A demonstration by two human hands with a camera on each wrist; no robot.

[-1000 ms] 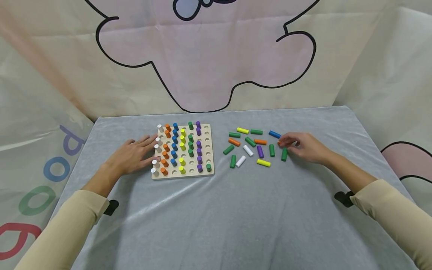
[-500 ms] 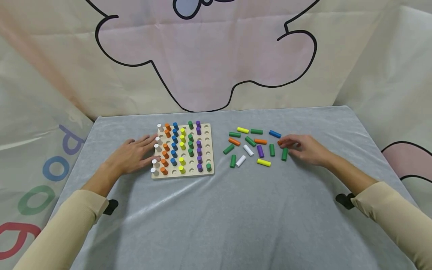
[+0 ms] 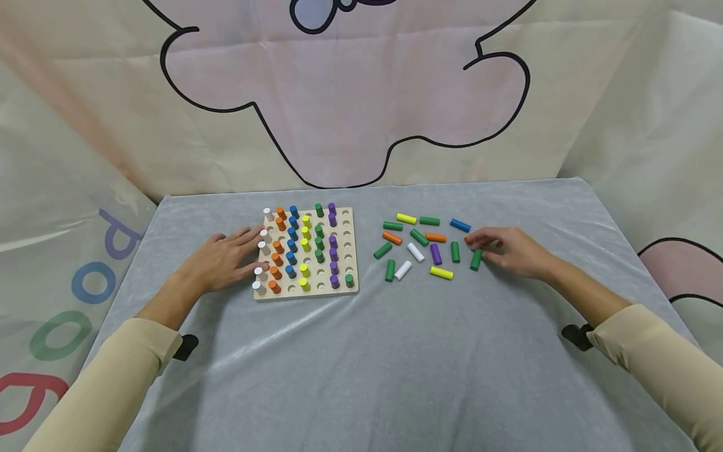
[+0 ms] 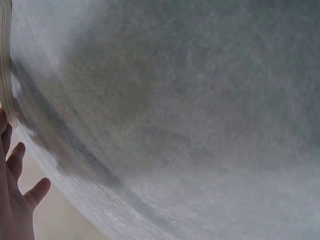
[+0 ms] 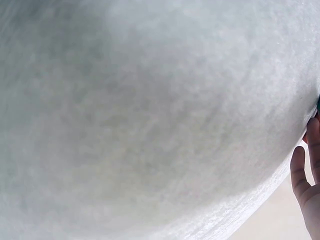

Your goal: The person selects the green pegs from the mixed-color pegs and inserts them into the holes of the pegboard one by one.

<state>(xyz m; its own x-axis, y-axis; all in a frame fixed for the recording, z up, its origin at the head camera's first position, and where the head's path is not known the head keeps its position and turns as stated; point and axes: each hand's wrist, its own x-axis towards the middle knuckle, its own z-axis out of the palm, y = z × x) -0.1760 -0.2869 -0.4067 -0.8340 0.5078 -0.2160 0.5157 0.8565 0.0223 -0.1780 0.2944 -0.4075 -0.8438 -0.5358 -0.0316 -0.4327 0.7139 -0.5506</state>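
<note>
Head view showed a pegboard (image 3: pixel 353 251) on the left part of a grey cloth (image 3: pixel 373 364), with upright pegs (image 3: pixel 291 245) in rows of white, orange, blue, yellow, green and purple. One lone green peg (image 3: pixel 349 280) stood at its near right corner. Beside the board, loose pegs (image 3: pixel 435 254) of the same colours lay scattered on their sides. The left hand (image 3: pixel 220 260) lay flat with its fingers spread and relaxed, touching the board's left edge. The right hand (image 3: pixel 511 249) had bent fingers, their tips at an orange peg (image 3: pixel 466 240), mostly hidden; whether they pinched it I could not tell. Its thumb was just beside another green peg (image 3: pixel 476 260).
</note>
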